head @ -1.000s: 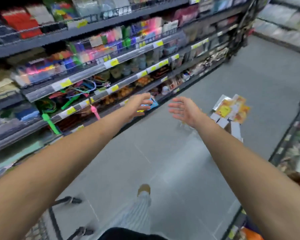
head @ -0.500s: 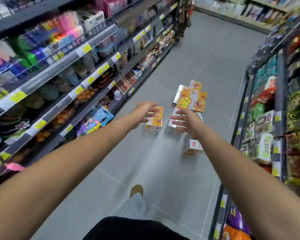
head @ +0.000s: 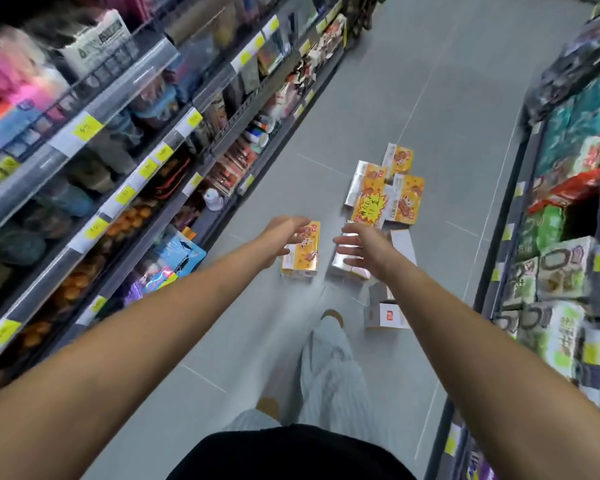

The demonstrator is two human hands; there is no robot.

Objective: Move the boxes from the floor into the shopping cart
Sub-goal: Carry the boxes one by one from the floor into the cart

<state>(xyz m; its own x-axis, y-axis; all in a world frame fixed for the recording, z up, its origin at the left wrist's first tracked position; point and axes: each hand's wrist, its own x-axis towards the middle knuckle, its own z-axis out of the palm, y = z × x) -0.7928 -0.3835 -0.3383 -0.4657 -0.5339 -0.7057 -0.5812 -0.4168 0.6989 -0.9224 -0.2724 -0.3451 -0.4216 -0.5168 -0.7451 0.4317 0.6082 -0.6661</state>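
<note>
1. Under and just past the fingers of both hands, the boxes lie on the floor (head: 430,98) of a shop aisle, between the shelves (head: 118,140) on either side.
2. Left hand (head: 283,237): reached forward, fingers (head: 297,223) relaxed and slightly bent, grasping nothing. A yellow box (head: 302,259) stands directly beneath the fingertips. Whether they touch it cannot be told.
3. Right hand (head: 359,245): reached forward, fingers spread and released, holding nothing. A silver box (head: 342,266) lies under them. Contact cannot be confirmed here either.
4. Beyond the fingertips, well apart from them, a group of boxes (head: 383,195) lies partly overlapped, yellow faces and silver sides showing.
5. Behind the right wrist, nearer the body, a white box (head: 385,317) stands on the floor.
6. Shopping cart: not in view, so its contents cannot be checked.
7. Progress, as a judgement: every box in view is on the floor and none is lifted. This load is at the reach stage, with the grasp not yet made.
8. Left to do: close the fingers on the two nearest boxes, lift, carry them to the cart, then return for the far group and the white box.
</note>
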